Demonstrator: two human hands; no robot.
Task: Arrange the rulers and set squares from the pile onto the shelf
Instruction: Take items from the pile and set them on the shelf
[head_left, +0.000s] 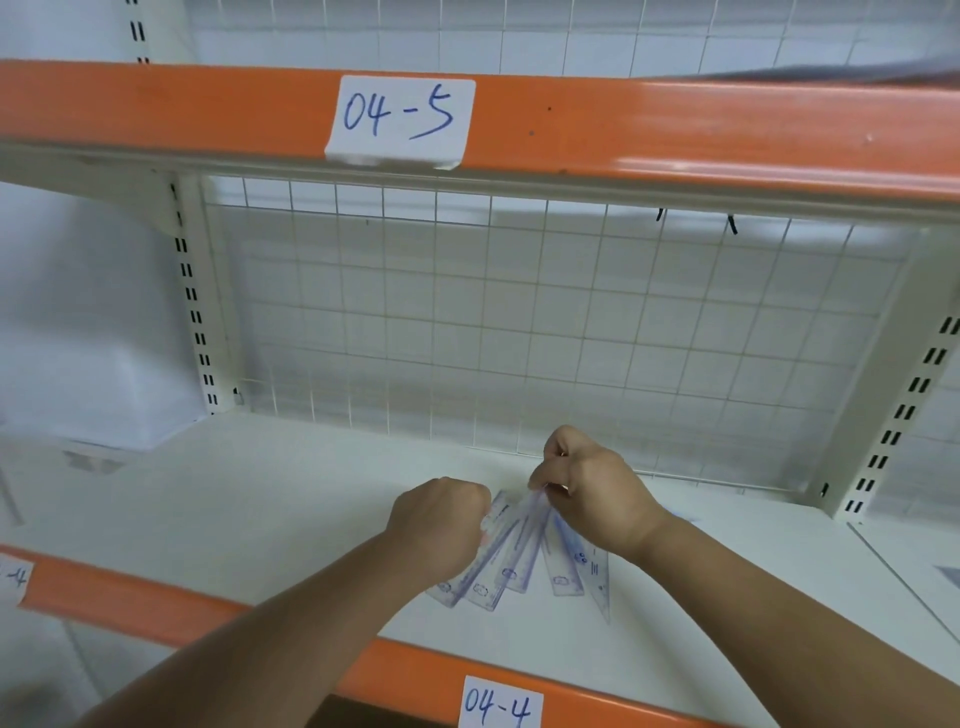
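Several clear plastic rulers (511, 564) with bluish-purple print lie fanned out on the white shelf (260, 519), their near ends spread toward the front edge. A clear set square (597, 577) lies at the right of the fan. My right hand (587, 488) pinches the far ends of the rulers, where they meet. My left hand (441, 519) is curled over the left side of the fan and grips the leftmost rulers. Both hands hide the far ends.
The shelf's orange front rail (156, 603) carries a paper label "04-4" (498, 704). Above runs another orange rail (675, 130) labelled "04-5" (400, 119). A white wire grid (519, 322) backs the shelf, between slotted uprights (195, 312) at both sides.
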